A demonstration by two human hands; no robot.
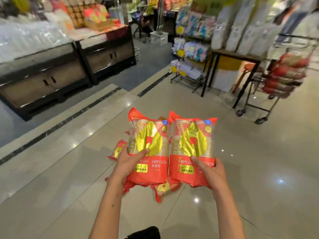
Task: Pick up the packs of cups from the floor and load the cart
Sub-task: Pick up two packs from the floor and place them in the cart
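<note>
I hold two red-and-gold packs of cups side by side, raised above the floor. My left hand point(128, 163) grips the left pack point(149, 135) at its lower left, thumb across the front. My right hand point(211, 169) grips the right pack point(192, 137) at its lower right, thumb on the front. More red packs point(164, 188) lie on the tiled floor below, partly hidden by the held ones; another pack point(118, 150) shows at the left. The wire cart point(262, 94) stands at the right, with several red packs point(284, 75) stacked in it.
A dark display counter point(51, 80) piled with white goods runs along the left. A wire rack of folded cloths point(189, 62) and a dark-legged table point(236, 57) bearing large white bags stand ahead right, close to the cart. Shiny tiled floor point(259, 169) lies between me and the cart.
</note>
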